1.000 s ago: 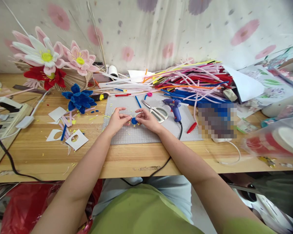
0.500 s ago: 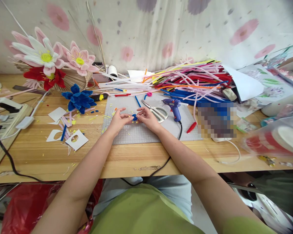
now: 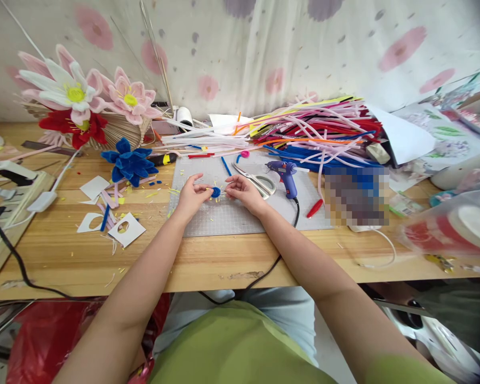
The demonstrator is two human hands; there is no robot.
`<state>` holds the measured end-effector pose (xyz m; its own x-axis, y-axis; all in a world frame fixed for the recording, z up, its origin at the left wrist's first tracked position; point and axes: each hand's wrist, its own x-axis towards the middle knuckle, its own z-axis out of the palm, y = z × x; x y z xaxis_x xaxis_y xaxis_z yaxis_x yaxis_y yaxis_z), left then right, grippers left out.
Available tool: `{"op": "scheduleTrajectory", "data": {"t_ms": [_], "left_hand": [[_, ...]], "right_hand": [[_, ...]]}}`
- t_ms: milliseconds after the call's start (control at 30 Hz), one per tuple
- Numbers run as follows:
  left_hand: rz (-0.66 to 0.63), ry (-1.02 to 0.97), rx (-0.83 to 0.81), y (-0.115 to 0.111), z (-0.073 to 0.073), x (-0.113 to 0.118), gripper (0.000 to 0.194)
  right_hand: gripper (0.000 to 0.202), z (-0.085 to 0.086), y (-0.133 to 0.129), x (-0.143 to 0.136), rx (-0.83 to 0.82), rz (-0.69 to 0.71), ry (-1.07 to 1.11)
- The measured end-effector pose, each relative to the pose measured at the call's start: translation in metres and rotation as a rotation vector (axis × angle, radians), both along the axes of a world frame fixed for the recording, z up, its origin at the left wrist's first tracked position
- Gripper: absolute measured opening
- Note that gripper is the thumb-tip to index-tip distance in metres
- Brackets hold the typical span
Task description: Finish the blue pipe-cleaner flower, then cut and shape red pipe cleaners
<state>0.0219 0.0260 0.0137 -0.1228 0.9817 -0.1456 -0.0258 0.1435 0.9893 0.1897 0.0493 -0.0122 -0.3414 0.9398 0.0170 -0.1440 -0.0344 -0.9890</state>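
Between the thumb and fingers of my left hand (image 3: 192,198) is a small round blue flower centre (image 3: 215,192), with thin yellow stamens sticking out around its edge. My right hand (image 3: 245,194) is a little to its right, fingers curled and thumb close to them. Its fingertips are by the stamens on that side; whether they pinch one is too small to tell. Just beyond my right hand lie metal scissors (image 3: 260,184). A purple glue gun (image 3: 287,178) rests to their right. Under both hands is a grey cutting mat (image 3: 240,224).
A blue fuzzy flower (image 3: 128,163) sits at the left, behind white card pieces (image 3: 127,229) and scraps. Pink, white and red flowers (image 3: 78,96) stand farther back. Bundled pipe cleaners (image 3: 316,125) fill the back right. The glue gun's black cord (image 3: 278,260) crosses the table edge.
The blue flower centre has moved slightly left with my left hand and shows more of its round face. My right fingertips are now apart from its blue part.
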Motion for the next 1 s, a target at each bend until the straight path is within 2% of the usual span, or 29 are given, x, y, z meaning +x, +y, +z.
{"op": "scheduleTrajectory", "data": {"t_ms": [267,500,600,767,900,1000], "left_hand": [[0.048,0.005,0.081,0.003,-0.005,0.004,0.055],[0.074,-0.004,0.096,0.004,-0.011,0.0,0.051],[0.103,-0.068,0.066,0.003,-0.01,-0.002,0.05],[0.128,-0.152,0.018,0.001,-0.005,-0.006,0.045],[0.034,-0.027,-0.045,0.004,-0.008,-0.013,0.045],[0.004,0.223,0.053,0.006,-0.011,-0.02,0.04]], "right_hand": [[0.036,0.001,-0.002,-0.005,0.031,0.021,-0.065],[0.014,0.007,-0.004,-0.003,-0.009,-0.04,-0.079],[0.002,0.01,-0.006,0.0,0.049,-0.098,-0.112],[0.006,0.008,-0.004,0.005,0.062,-0.115,-0.143],[0.01,0.003,-0.004,0.004,0.128,-0.082,-0.248],[0.012,0.002,-0.005,0.002,0.152,-0.054,-0.294]]}}
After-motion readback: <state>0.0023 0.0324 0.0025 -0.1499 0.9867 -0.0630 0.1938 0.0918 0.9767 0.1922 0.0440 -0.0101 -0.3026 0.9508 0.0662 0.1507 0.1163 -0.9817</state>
